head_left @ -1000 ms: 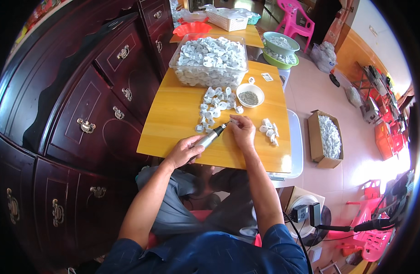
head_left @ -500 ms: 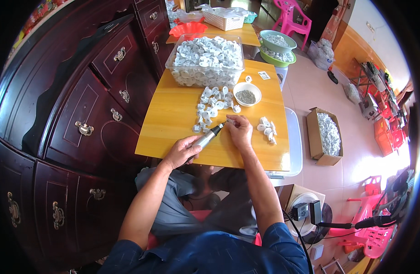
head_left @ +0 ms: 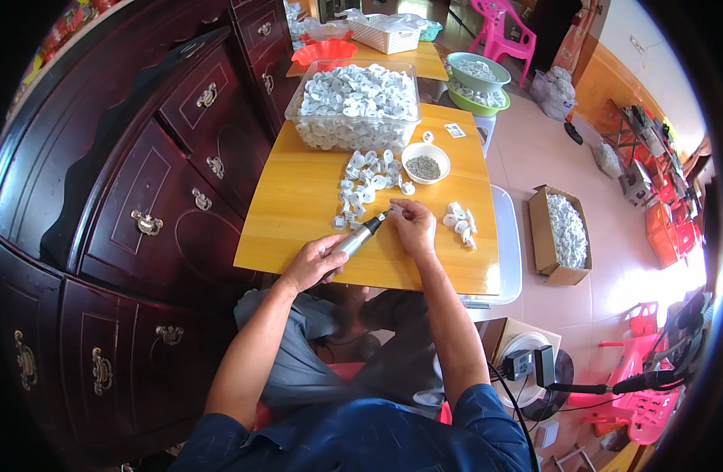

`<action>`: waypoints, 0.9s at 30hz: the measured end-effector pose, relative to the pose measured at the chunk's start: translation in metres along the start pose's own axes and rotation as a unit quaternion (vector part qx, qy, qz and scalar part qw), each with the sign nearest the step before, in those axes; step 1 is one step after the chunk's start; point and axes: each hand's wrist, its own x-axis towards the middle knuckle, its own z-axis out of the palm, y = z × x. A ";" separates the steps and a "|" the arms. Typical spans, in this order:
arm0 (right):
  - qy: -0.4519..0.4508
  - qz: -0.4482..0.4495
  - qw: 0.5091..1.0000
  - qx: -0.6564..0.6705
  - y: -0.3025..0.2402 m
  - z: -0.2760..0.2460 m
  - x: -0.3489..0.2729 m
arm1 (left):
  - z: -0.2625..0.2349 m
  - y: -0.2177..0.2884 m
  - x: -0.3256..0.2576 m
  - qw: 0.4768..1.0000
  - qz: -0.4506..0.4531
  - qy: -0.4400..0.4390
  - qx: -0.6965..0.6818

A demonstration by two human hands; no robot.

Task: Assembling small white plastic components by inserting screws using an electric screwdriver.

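Observation:
My left hand (head_left: pixel 316 262) is wrapped round an electric screwdriver (head_left: pixel 354 240) with a silver body and black nose, tilted up to the right. Its tip meets the fingers of my right hand (head_left: pixel 414 226), which are pinched on a small white plastic part (head_left: pixel 395 211), mostly hidden by the fingertips. A loose group of white plastic parts (head_left: pixel 368 182) lies just beyond the screwdriver. To the right of my right hand is a smaller pile of similar parts (head_left: pixel 461 224). A white bowl (head_left: pixel 438 174) of tiny grey metal pieces, apparently screws, stands beyond my right hand.
A clear bin (head_left: pixel 354 132) heaped with white parts fills the far end of the yellow table (head_left: pixel 287 212). Dark wooden drawers (head_left: pixel 153 197) flank the left. A cardboard box (head_left: pixel 544 244) of parts sits on the floor at right, near a translucent tub (head_left: pixel 506 259).
Nearly everything stays put. Both hands hold the same pose, the screwdriver tip still at the right fingertips; the whole view shifts very slightly.

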 end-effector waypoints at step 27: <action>0.063 -0.113 0.936 -0.329 -0.005 -0.108 -0.025 | 0.001 0.000 0.000 1.000 0.013 -0.012 -0.013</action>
